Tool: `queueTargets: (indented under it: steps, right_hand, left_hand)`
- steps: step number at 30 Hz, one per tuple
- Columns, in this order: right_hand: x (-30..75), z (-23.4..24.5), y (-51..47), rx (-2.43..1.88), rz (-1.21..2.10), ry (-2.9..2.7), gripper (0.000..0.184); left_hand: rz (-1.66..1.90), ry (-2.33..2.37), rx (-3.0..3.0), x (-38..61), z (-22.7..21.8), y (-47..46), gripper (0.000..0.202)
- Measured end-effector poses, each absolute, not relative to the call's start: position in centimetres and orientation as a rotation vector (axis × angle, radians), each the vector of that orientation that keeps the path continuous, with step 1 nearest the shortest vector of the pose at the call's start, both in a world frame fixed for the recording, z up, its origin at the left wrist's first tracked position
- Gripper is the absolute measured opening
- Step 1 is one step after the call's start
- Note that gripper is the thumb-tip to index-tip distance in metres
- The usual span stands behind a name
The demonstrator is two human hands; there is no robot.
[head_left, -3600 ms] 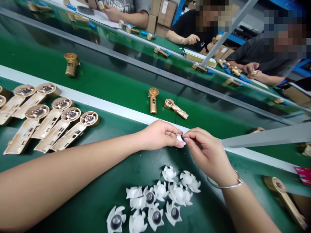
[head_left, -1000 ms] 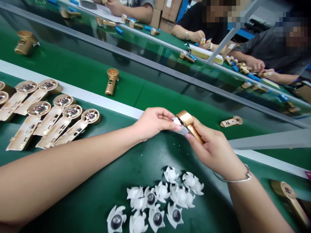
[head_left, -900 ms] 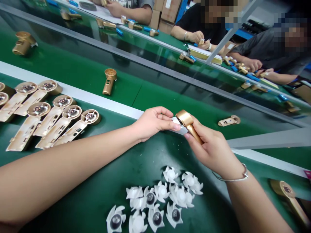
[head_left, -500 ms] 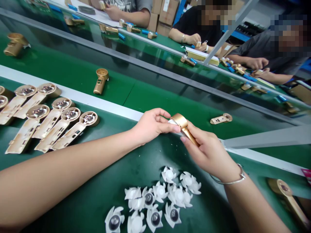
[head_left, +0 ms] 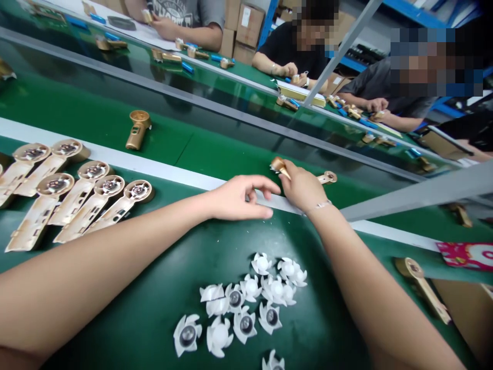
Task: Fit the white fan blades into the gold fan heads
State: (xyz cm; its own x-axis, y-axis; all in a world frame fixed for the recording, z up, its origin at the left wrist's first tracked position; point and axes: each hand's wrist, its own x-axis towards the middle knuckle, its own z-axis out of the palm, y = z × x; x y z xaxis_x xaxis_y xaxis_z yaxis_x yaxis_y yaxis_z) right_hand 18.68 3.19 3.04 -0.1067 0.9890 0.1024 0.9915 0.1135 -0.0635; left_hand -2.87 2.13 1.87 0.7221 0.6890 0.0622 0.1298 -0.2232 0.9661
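My right hand (head_left: 302,187) is shut on a small gold-coloured housing (head_left: 280,166), most of which its fingers hide. My left hand (head_left: 241,198) lies open and empty just left of it, its fingertips over the white edge rail (head_left: 185,177) of the green conveyor belt (head_left: 154,288). Below my arms lies a loose group of white plastic impeller-shaped pieces (head_left: 246,306), several with dark round centres. Several flat gold housings with round heads (head_left: 92,200) sit in rows to the left of my left forearm.
An upright gold part (head_left: 137,128) and a flat gold part (head_left: 327,177) stand on the belt beyond the rail. A grey metal beam (head_left: 419,192) crosses at right. Co-workers' hands (head_left: 292,69) work at the far belt, among cardboard boxes (head_left: 242,31). A long gold housing (head_left: 421,290) lies at lower right.
My hands have parted. The right hand has moved up and right with the gold housing, and the left hand has let go, its fingers now apart. The white piece no longer shows at the housing.
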Motion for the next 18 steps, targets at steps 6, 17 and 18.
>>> queueTargets:
  steps: [6,17,18]
  right_hand:
    - [22.0,4.4,1.4,-2.057,-0.191,-2.223,0.046]
    - [29.6,2.6,-12.0,-1.883,-0.030,-2.366,0.022]
    - [29.2,2.4,-12.1,-1.894,-0.057,-2.372,0.023]
  left_hand:
    - [0.051,0.136,2.215,-3.2,4.1,-0.3,0.059]
    - [0.155,0.311,2.315,-2.3,2.8,-0.5,0.021]
    - [0.166,0.339,2.338,-2.3,2.8,-0.5,0.024]
